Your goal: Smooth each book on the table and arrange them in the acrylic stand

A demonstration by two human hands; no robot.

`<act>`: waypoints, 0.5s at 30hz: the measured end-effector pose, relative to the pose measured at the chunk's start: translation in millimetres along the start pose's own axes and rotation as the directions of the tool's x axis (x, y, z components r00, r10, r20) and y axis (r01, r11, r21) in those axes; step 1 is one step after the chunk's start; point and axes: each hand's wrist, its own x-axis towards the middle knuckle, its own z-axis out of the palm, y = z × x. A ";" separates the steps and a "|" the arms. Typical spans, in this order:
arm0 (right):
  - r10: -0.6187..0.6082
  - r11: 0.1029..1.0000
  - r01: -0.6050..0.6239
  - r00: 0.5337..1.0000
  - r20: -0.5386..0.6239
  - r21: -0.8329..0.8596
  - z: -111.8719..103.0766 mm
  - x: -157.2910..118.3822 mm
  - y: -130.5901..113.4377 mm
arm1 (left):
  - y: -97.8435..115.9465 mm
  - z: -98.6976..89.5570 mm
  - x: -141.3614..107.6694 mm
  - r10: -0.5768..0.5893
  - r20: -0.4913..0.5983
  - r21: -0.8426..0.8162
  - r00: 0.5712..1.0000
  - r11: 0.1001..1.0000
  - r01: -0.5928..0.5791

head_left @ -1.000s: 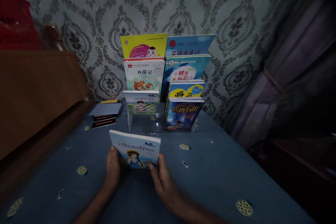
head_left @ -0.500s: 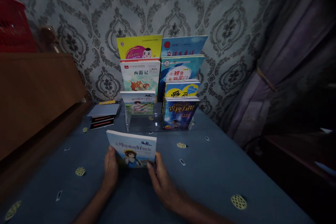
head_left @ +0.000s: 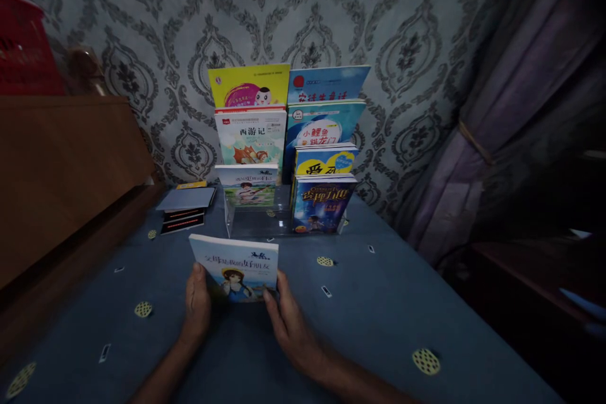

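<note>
A light blue paperback book (head_left: 235,267), with a girl in a yellow hat on its cover, is held tilted above the table between both hands. My left hand (head_left: 197,304) grips its left edge, thumb upright along the side. At the lower right corner, my right hand (head_left: 292,322) pinches it with the thumb on the front cover; its other fingers are mostly behind. Beyond the book stands a clear stepped book stand (head_left: 253,224). Its left column holds a pale book (head_left: 250,186) in front; a dark blue book (head_left: 322,205) fronts the right column.
Higher in the stand are a yellow book (head_left: 249,85), a white book (head_left: 253,132) and several blue ones. Left of it lies a pile of flat books (head_left: 187,200). A wooden cabinet (head_left: 71,170) borders the left; a purple curtain (head_left: 454,164) hangs right. A patterned cloth (head_left: 369,328) covers the table.
The view has shifted slightly, so everything sits a little further left. Both hands keep the same hold on the book, with almost no movement.
</note>
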 end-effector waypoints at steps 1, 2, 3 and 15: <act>-0.021 0.999 0.020 1.000 -0.014 -0.025 -0.9 0.6 0.7 | 0.6 -0.6 0.3 0.018 0.004 0.010 1.000 1.000 -0.018; -0.041 0.998 0.039 0.999 -0.027 -0.058 -2.3 1.5 1.1 | 2.1 -1.8 0.6 0.046 0.014 0.018 0.999 0.999 -0.046; -0.059 0.993 0.055 0.998 -0.038 -0.101 -4.2 2.7 0.9 | 4.3 -3.8 0.7 0.088 0.038 0.025 0.995 0.996 -0.089; -0.097 0.955 0.099 0.995 0.019 -0.279 -34.4 62.0 -2.6 | 55.9 -23.8 44.3 0.390 0.486 0.315 0.782 0.756 -0.573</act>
